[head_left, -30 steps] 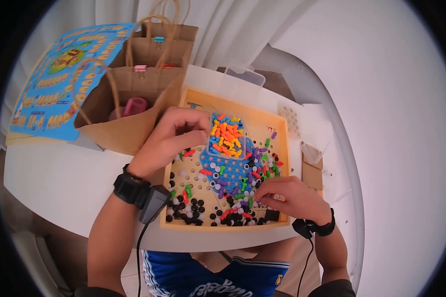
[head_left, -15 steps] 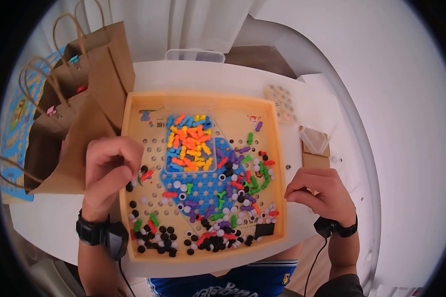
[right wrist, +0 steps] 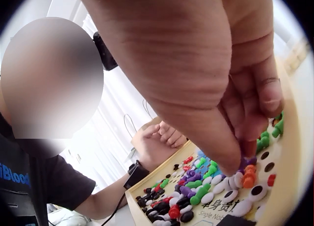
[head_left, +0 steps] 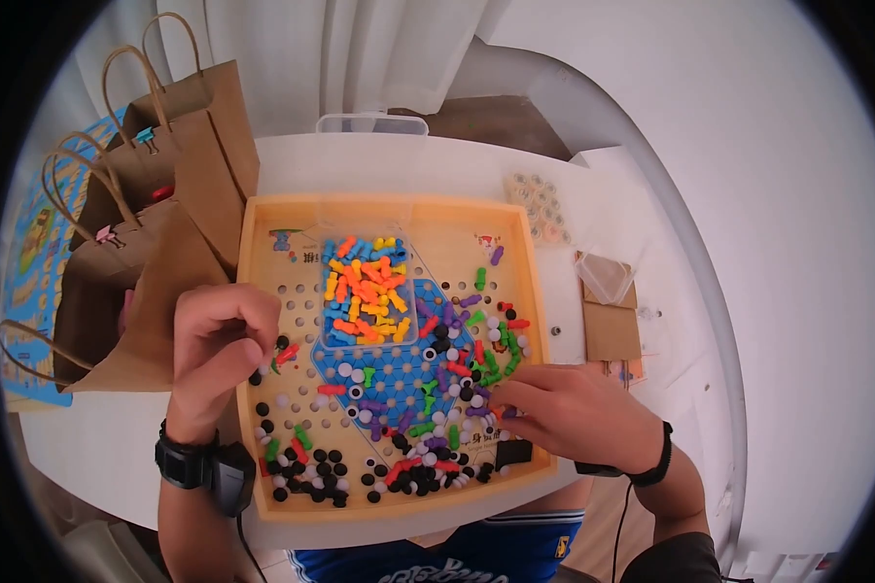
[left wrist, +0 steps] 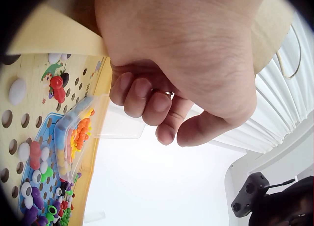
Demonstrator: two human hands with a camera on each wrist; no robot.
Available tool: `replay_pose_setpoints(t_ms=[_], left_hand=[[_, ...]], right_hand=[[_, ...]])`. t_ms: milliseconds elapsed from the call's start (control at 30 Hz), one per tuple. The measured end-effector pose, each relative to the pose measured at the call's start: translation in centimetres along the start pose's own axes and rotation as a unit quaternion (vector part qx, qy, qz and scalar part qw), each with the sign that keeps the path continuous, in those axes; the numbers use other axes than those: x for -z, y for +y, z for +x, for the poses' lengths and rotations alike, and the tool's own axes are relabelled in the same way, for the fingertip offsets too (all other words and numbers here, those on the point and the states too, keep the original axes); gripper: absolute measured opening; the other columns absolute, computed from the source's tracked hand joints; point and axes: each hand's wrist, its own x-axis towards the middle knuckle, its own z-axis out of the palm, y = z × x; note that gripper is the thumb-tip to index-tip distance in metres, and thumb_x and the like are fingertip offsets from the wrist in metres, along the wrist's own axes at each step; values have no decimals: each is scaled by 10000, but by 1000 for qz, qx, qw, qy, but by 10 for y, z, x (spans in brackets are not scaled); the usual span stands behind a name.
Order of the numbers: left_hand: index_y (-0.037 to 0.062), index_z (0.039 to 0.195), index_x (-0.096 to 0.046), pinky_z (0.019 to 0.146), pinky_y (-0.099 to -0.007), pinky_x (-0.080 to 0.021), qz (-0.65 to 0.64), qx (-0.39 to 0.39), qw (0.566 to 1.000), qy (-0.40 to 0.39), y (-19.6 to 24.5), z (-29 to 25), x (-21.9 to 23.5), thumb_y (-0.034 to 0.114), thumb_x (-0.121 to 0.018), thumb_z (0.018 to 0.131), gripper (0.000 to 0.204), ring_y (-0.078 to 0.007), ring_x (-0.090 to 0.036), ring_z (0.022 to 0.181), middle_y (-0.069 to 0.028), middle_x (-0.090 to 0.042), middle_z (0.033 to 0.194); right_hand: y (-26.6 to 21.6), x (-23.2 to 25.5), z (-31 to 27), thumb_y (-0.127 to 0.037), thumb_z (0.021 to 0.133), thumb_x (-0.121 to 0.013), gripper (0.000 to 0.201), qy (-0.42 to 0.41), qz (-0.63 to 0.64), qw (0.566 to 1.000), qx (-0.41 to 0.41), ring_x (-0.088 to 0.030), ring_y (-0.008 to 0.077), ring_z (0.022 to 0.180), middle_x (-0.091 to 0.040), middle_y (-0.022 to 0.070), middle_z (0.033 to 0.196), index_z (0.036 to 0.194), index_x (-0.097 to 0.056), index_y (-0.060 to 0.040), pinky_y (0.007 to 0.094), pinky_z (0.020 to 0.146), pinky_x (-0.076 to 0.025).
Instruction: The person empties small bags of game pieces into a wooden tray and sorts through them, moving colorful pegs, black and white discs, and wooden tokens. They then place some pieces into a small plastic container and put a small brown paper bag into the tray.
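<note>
In the head view my right hand (head_left: 578, 413) reaches over the right side of the wooden game board (head_left: 540, 321), fingers down among the loose pieces. The right wrist view shows the thumb and index tips right at an orange peg (right wrist: 249, 176), with a gap between them. White button-like pieces (right wrist: 230, 195) and green pegs (right wrist: 200, 192) lie beside it. My left hand (head_left: 222, 355) hovers at the board's left edge, fingers loosely curled, thumb and index tips apart; its palm is partly hidden. Nearest to it is a red peg (left wrist: 59, 91) on the board.
A clear plastic box (head_left: 405, 342) of orange, yellow and blue pegs stands on the board's blue star pattern (head_left: 389, 374). Black and white pieces (head_left: 321, 481) crowd the near edge. Paper bags (head_left: 156, 243) stand at left, a cardboard piece (head_left: 608, 330) and round discs (head_left: 538, 209) at right.
My left hand has left the box side for the board's left edge. The right hand lifted off rightward, then returned left onto the pieces near the orange peg. The head view has shifted.
</note>
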Motion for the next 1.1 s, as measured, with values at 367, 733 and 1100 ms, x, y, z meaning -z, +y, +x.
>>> replay_pose_setpoints(t_ms=[367,733,1100], left_hand=[[-7,790,-583,610,-238,-391,-38,12,999,-17,5,-2,-2,111,-648,891,168,-70,-511,683,-7,-561,744],[0,817,-605,597,-235,-379,-58,-12,998,-27,-4,0,0,92,-648,901,133,-47,-504,666,18,-564,743],[22,801,-566,668,-250,-361,-47,4,998,-35,2,-1,-1,128,-633,889,153,-71,-473,730,17,-530,762]], right_hand=[[-19,-12,7,-171,917,-745,220,-39,-62,995,-74,-702,349,909,-691,115,970,1105,-682,-75,442,761,-564],[-37,4,-11,-36,881,-707,190,42,-28,994,-101,-688,272,795,-658,120,979,1070,-692,-26,369,726,-564],[-46,19,-36,-32,906,-729,130,67,-34,990,-116,-669,253,763,-700,119,934,1035,-714,-36,358,697,-556]])
